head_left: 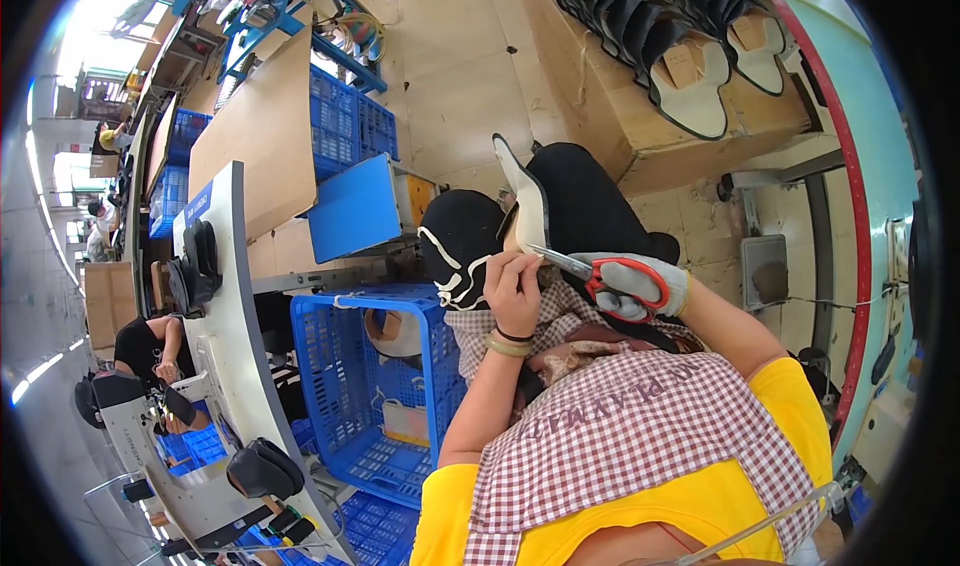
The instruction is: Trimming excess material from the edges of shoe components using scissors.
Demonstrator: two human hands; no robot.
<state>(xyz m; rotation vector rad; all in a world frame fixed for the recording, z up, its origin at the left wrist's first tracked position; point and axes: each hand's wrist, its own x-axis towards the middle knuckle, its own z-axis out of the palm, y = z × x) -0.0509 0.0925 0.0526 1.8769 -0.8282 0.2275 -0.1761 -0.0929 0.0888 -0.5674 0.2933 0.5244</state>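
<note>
My bare left hand pinches the near end of a shoe upper, which has a cream lining and a black edge. The upper stands across my black-clad lap, its far end curling upward. In my right hand, covered by a grey work glove, is a pair of scissors with red handles. Their blades point left, with the tips at the upper's near end, close to my left fingertips. Whether the blades are parted is too small to tell. A thin white strip lies looped over my left knee, beside my left hand.
A blue plastic crate at my left holds a few pieces. Further left are a sewing table and a co-worker. Rows of black shoe uppers rest on a cardboard box ahead right. A red-edged green bench runs along the right.
</note>
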